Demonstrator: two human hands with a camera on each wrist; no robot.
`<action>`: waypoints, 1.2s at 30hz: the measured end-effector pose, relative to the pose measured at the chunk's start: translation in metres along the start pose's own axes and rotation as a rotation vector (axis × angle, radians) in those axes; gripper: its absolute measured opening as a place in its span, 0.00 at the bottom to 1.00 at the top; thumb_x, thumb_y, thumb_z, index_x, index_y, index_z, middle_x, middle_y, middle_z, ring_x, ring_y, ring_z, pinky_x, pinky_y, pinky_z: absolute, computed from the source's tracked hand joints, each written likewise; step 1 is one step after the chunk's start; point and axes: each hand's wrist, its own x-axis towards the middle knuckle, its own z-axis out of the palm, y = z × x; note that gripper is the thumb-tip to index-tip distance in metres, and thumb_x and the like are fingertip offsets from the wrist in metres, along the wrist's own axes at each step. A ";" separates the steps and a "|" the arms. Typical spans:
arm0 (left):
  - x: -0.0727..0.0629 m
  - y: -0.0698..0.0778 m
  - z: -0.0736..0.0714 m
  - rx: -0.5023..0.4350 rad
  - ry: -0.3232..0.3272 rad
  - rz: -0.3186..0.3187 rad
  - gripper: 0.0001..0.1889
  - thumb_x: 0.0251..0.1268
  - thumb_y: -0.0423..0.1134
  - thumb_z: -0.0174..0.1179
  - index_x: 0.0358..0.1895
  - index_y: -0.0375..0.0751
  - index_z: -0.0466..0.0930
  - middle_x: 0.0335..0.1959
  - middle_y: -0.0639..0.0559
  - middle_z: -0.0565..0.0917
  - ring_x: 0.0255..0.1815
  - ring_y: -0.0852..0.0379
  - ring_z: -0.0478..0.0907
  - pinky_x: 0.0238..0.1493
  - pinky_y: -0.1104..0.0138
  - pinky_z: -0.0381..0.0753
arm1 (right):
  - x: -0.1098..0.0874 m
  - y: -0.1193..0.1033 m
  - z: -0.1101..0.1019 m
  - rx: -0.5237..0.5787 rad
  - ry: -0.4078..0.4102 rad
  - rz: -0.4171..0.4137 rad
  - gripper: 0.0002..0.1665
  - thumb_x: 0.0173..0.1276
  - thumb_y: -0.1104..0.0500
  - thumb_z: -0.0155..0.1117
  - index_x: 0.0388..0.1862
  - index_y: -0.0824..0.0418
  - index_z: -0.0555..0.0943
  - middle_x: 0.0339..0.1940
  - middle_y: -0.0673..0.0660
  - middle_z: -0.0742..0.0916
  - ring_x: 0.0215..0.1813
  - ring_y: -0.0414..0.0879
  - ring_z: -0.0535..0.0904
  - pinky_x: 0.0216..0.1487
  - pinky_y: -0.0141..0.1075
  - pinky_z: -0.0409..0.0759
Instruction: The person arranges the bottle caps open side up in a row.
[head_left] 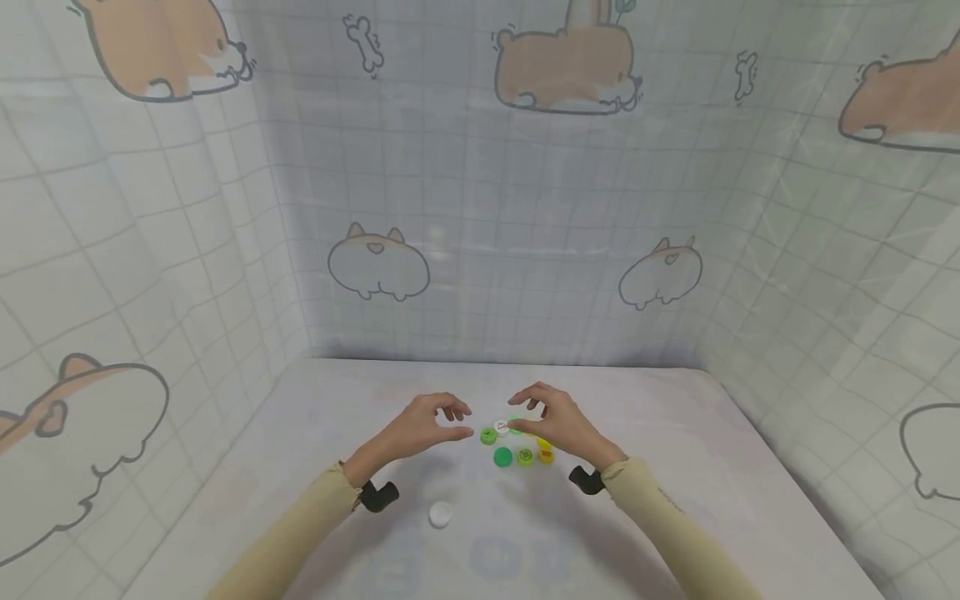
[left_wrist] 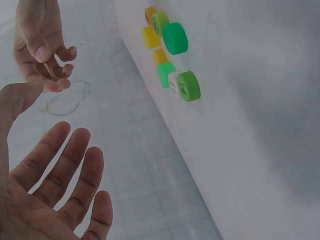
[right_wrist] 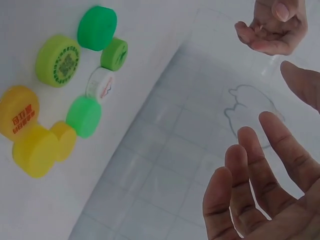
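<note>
Several plastic bottle caps lie in a rough ring on the white table [head_left: 450, 554]. Among them are a dark green cap [right_wrist: 97, 28], a lime cap with a printed code [right_wrist: 58, 61], a small green cap [right_wrist: 114, 54], a white cap with red print [right_wrist: 101, 85], a mint green cap [right_wrist: 83, 116], a yellow cap [right_wrist: 35, 151], a smaller yellow cap [right_wrist: 63, 141] and an orange-yellow cap with red lettering [right_wrist: 19, 113]. My left hand [head_left: 429, 425] is raised left of the ring, fingers loosely bent and holding nothing. Opposite it, my right hand [head_left: 553, 417] hovers over the ring's right side, also holding nothing, partly hiding some caps.
A lone white cap [head_left: 440, 514] lies nearer to me, left of the ring. Curtain-like walls [head_left: 480, 308] with a grid and dog drawings enclose the table at the back and on both sides. Dark wrist mounts [head_left: 378, 497] sit under both wrists.
</note>
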 end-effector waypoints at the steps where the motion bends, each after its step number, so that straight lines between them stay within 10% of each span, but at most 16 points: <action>1: 0.002 -0.002 0.001 -0.011 -0.001 -0.004 0.16 0.57 0.55 0.67 0.45 0.54 0.83 0.41 0.63 0.83 0.44 0.54 0.79 0.49 0.57 0.74 | 0.001 0.000 0.001 0.000 -0.003 0.004 0.19 0.56 0.47 0.75 0.47 0.43 0.83 0.48 0.45 0.84 0.45 0.40 0.76 0.40 0.32 0.77; 17: 0.030 -0.040 0.006 0.001 -0.030 -0.119 0.15 0.57 0.52 0.68 0.44 0.52 0.83 0.36 0.59 0.82 0.39 0.59 0.76 0.36 0.64 0.77 | 0.030 0.022 0.013 -0.015 -0.100 0.059 0.21 0.60 0.51 0.72 0.54 0.46 0.82 0.53 0.51 0.83 0.48 0.45 0.76 0.48 0.39 0.76; 36: 0.047 -0.061 0.036 -0.024 -0.123 -0.113 0.17 0.59 0.43 0.68 0.48 0.38 0.82 0.34 0.54 0.84 0.34 0.59 0.78 0.33 0.67 0.76 | 0.043 0.046 0.045 -0.026 -0.252 0.114 0.25 0.61 0.53 0.71 0.58 0.54 0.81 0.49 0.62 0.81 0.53 0.58 0.69 0.50 0.46 0.70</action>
